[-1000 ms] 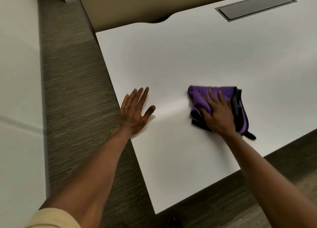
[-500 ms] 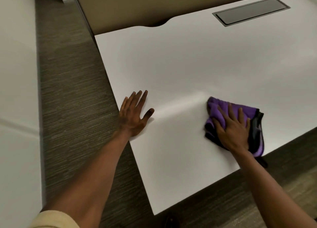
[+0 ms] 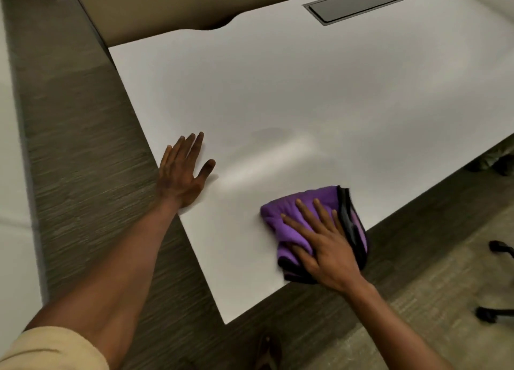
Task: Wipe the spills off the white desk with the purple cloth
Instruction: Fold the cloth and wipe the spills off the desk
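One head-worn view, looking forward and down.
It sits close above the white desk's [image 3: 278,97] near corner, facing its far edge.

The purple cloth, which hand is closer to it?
Right. The right hand lies flat on top of the purple cloth, pressing it to the desk. The left hand rests flat on the desk, apart from the cloth.

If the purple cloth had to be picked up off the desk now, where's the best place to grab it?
Probably the folded purple microfibre cloth at its bunched far-left fold, pinched from above; it lies flat on the white desk, with the right hand covering its near part.
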### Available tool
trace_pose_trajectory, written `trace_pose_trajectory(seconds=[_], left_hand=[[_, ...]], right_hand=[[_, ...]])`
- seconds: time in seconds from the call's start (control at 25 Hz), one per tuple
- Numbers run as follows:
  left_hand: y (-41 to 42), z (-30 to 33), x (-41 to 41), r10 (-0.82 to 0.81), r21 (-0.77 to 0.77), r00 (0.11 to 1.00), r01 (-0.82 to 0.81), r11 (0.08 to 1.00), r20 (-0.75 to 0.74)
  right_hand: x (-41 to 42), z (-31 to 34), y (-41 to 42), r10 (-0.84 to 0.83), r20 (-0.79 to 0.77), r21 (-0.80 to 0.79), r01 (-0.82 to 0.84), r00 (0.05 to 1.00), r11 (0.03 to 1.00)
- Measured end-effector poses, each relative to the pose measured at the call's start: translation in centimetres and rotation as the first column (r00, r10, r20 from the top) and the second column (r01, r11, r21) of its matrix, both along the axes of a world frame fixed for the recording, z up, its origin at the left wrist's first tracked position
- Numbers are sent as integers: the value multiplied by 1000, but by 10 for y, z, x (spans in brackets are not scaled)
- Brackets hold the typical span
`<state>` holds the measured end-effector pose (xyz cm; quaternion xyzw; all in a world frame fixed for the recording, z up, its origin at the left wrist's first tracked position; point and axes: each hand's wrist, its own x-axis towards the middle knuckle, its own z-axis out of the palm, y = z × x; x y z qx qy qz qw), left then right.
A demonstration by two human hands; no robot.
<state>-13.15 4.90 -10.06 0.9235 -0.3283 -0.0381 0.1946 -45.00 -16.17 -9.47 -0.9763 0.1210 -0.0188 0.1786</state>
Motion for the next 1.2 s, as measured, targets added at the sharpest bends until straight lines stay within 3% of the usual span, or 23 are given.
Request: trace_pose_trajectory(seconds=[0.16, 0.32, 0.4, 0.52, 0.72, 0.84, 1.0, 1.2], left_hand=[[0, 0, 0, 0, -4, 1000, 0, 1000, 15], [3, -1, -3, -3, 20, 1000, 3, 1000, 15], [1, 0, -4, -3, 17, 1000, 3, 1000, 14], [-2, 4, -3, -2, 14, 1000, 2, 1000, 17], [-1, 3, -4, -7, 12, 999, 6, 1000, 33], [0, 0, -2, 3, 10, 998, -4, 1000, 56], [-1, 0, -1, 10, -46, 998, -7, 999, 54], [-1, 2, 0, 13, -130, 999, -10, 992, 29]], right_hand=[[4, 14, -90, -328, -38, 26, 329, 944, 944], [18, 5, -59, -576, -61, -53, 574, 815, 817], [4, -1, -25, -494, -54, -53, 492, 868, 869], [-3, 1, -43, -286, -84, -36, 284, 955, 958], [86, 8, -76, -487, -125, -107, 477, 864, 873], [165, 11, -71, -474, -130, -42, 473, 871, 880], [230, 9, -26, -246, -125, -2, 248, 961, 969], [217, 9, 49, 77, -64, 32, -75, 995, 997]])
